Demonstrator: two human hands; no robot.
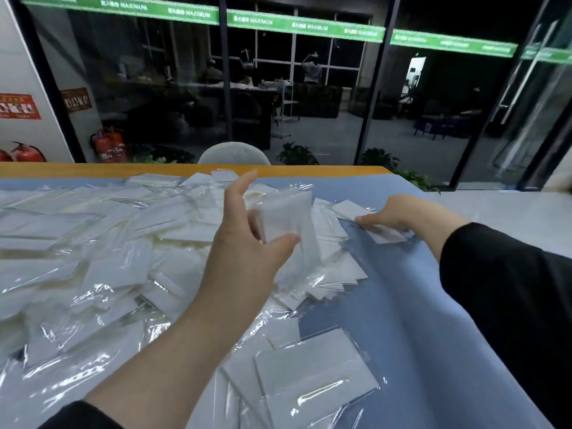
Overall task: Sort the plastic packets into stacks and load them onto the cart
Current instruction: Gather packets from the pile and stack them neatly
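Several clear plastic packets with white inserts lie scattered in a heap (102, 258) over the blue sheet on the table. My left hand (244, 236) is raised over the middle of the heap and grips a small stack of packets (288, 218) between thumb and fingers, held upright. My right hand (399, 213) reaches to the right edge of the heap and its fingers press on a single packet (383, 233) lying flat on the blue sheet. A looser pile of packets (312, 379) lies near the front edge. No cart is in view.
The blue sheet (418, 320) covers an orange-edged table (309, 170). A pale chair back (233, 153) stands beyond the far edge. Behind it is a dark glass wall, potted plants (297, 154) and red fire extinguishers (108, 145) at the left.
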